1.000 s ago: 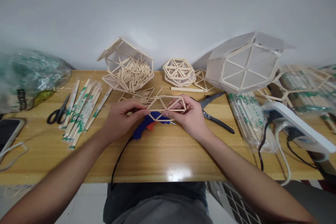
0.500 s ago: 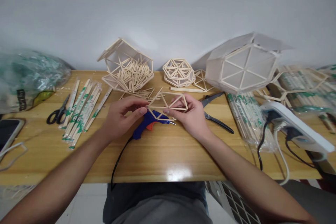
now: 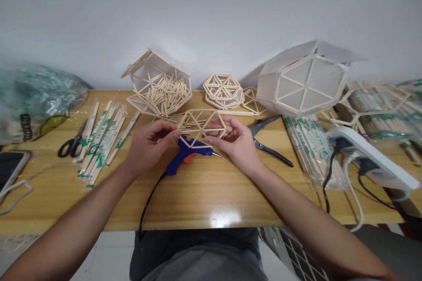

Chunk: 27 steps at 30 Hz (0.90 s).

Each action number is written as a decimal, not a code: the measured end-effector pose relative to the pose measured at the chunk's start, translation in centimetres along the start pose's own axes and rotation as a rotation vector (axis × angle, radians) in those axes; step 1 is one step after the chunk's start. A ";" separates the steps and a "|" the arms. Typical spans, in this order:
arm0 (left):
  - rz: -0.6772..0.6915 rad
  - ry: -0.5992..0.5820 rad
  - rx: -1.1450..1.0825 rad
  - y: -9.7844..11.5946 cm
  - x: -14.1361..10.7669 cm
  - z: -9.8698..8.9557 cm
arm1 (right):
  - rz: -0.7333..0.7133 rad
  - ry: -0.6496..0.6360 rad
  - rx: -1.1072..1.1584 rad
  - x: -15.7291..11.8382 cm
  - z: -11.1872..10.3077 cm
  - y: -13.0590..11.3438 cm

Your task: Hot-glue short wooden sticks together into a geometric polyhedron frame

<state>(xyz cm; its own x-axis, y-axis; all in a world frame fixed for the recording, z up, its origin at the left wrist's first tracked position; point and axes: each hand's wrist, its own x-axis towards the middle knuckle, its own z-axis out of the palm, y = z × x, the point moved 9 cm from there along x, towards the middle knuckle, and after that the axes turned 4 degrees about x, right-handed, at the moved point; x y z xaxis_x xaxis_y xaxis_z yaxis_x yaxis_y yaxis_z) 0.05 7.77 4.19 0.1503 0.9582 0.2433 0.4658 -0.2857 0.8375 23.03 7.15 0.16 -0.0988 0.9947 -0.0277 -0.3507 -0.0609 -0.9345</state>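
Note:
A six-sided frame of thin wooden sticks (image 3: 200, 130), with spokes meeting at its middle, is held up between both hands above the table. My left hand (image 3: 153, 142) pinches its left corner between thumb and fingers. On the opposite side, my right hand (image 3: 235, 140) grips the frame's right part, thumb in front and fingers behind. Under the frame lies a blue glue gun (image 3: 180, 158) with an orange trigger, its metal nozzle pointing right. Behind the frame, cut sticks (image 3: 176, 118) lie loose on the table, partly hidden.
At the back stand a basket of short sticks (image 3: 168, 92), a small stick lattice (image 3: 223, 91) and a large paper-covered form (image 3: 303, 81). Scissors (image 3: 72, 142) and wrapped chopsticks (image 3: 103, 140) lie left. Black-handled cutters (image 3: 268, 142), chopstick packs (image 3: 313, 153) and a power strip (image 3: 372, 158) are right.
The stick frame has shifted left and turned, now showing its six-sided outline more fully. My left hand has closed on its left corner; my right hand still holds the other side.

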 end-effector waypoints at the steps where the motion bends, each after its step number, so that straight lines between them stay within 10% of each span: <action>1: -0.008 0.010 -0.007 -0.2 0.1 -0.2 | -0.008 0.013 0.004 0.1 -0.2 -0.1; 27: 0.011 0.119 0.023 -1.1 0.6 -1.7 | 0.039 0.054 -0.007 0.7 -1.4 0.3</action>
<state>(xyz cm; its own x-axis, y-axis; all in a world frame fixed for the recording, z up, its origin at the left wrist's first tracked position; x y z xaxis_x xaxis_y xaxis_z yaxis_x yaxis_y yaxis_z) -1.87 8.66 4.20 0.0516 0.9493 0.3101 0.4844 -0.2954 0.8235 24.14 7.93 -0.59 -0.0621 0.9946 -0.0831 -0.3410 -0.0994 -0.9348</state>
